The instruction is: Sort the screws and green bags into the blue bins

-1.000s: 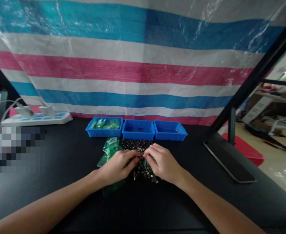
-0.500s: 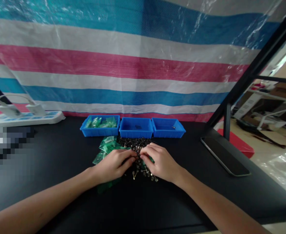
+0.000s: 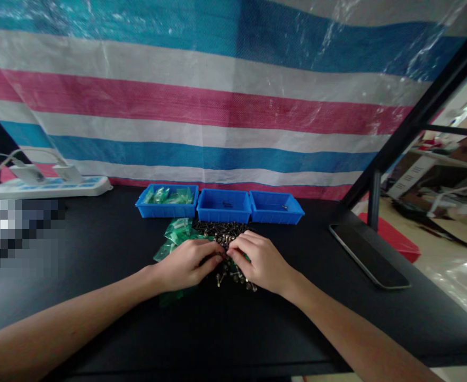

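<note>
My left hand (image 3: 185, 263) and my right hand (image 3: 257, 261) rest knuckles-up on a heap of small metal screws (image 3: 221, 233) on the black table. The fingertips of both hands meet in a pinch over the heap; what they pinch is too small to make out. Small green plastic bags (image 3: 175, 236) lie beside and under my left hand. Behind the heap stand three blue bins in a row: the left bin (image 3: 167, 200) holds green bags, the middle bin (image 3: 224, 205) and the right bin (image 3: 276, 207) each hold a tiny dark piece.
A white power strip (image 3: 46, 187) with plugs lies at the back left. A dark phone (image 3: 368, 255) lies flat at the right, near a black frame post (image 3: 373, 199). A striped tarp (image 3: 201, 101) closes off the back. The table (image 3: 98, 249) ends at the right.
Both hands have stayed pinched together over the screws, with only slight finger movement. The view has shifted a little.
</note>
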### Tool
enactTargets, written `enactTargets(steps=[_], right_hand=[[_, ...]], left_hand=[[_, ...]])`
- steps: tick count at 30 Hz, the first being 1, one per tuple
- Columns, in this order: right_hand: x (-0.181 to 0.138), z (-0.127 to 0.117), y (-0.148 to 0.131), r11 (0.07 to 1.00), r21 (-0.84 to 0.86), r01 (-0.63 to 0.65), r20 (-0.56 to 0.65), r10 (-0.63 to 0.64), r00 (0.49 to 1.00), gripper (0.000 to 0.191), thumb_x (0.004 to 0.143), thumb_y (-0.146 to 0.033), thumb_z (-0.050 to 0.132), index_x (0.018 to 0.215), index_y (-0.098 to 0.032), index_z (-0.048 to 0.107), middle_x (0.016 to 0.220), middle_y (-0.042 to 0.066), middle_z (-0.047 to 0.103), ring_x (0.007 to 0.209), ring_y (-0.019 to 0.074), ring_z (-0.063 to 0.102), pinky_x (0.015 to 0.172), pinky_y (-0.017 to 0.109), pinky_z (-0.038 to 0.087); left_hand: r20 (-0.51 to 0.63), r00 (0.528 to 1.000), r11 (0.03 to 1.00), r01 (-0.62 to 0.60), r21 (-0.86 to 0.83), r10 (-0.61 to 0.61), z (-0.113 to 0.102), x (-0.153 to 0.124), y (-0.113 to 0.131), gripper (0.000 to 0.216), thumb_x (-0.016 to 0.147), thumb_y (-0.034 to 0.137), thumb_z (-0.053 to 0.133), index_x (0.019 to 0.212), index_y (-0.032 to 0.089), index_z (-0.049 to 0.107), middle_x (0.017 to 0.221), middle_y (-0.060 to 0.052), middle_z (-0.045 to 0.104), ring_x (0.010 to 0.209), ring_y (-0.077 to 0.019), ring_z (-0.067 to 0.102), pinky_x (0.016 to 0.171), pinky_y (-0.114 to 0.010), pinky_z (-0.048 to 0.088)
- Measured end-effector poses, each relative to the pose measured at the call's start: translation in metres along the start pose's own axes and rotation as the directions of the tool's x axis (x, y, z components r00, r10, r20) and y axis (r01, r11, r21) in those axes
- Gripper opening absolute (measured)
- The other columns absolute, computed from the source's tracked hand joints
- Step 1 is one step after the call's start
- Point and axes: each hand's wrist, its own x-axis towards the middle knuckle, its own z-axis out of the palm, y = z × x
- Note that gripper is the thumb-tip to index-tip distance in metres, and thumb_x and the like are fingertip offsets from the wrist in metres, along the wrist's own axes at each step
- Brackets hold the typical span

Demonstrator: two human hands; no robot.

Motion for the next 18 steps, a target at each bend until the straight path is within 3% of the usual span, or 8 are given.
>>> enactTargets(steps=[9,18], right_hand=[[0.0001,-0.0028,-0.0029,0.996,0.070,-0.051,-0.051,0.055,0.997,0.023,0.089,-0.034,0.043,0.076,-0.017,0.051,0.069,0.001,0.054,0.067,0.0135,0.050,0.061,0.025,0.038],[0.0012,0.0032,-0.0046,0.997,-0.051,0.055,-0.010,-0.055,0.998,0.032,0.092,-0.028,0.036,0.063,-0.017,0.045,0.061,0.001,0.049,0.059,0.0132,0.045,0.056,0.026,0.033]], left_hand=[[-0.019,0.997,0.997,-0.081,0.007,0.081,-0.0005,-0.0013,0.0052,0.020,0.090,0.022,0.032,0.081,0.016,0.050,0.068,-0.002,0.053,0.059,-0.0126,0.050,0.055,-0.022,0.037],[-0.018,0.996,0.996,-0.091,0.022,0.091,0.0017,-0.0030,0.0064,0.019,0.088,0.020,0.035,0.087,0.015,0.053,0.072,-0.004,0.056,0.064,-0.0142,0.052,0.058,-0.023,0.038]])
